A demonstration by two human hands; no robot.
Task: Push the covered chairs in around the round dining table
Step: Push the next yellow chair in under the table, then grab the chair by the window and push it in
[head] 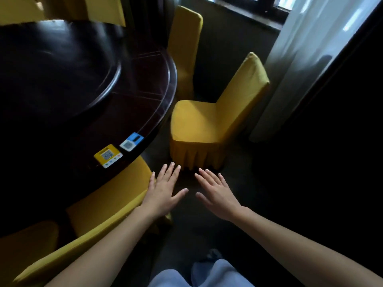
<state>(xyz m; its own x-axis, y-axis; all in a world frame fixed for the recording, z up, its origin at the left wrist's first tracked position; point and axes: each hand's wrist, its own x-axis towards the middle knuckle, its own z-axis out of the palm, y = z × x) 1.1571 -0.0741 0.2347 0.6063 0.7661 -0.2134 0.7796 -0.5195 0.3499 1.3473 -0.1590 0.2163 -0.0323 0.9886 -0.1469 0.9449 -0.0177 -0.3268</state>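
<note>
At nine to eleven o'clock the round dark counter fills the left of the room, a raised turntable on its middle and two small code stickers, one yellow and one blue, near its edge at about ten o'clock from the hands. Tucked under that edge, low on the left, sits a yellow-covered chair whose back top runs beneath the left forearm.

The left hand hangs flat and spread, fingers apart, gripping nothing; whether it brushes that chair's cover I cannot tell. Just beside it the right hand is likewise splayed wide and empty, palm down over the dark floor.

The chair that matters stands at twelve to one o'clock from both hands: a pulled-out yellow chair with a pleated skirt, its seat clear of the counter's rim, its back at two o'clock toward the pale curtain. Its seat-to-back line runs left to right, so a push must go toward nine o'clock. The right hand looks nearer its back. Its stretch cover is smooth and a bit slack at the skirt. Another covered chair stands farther off at twelve o'clock, close against the counter.
</note>
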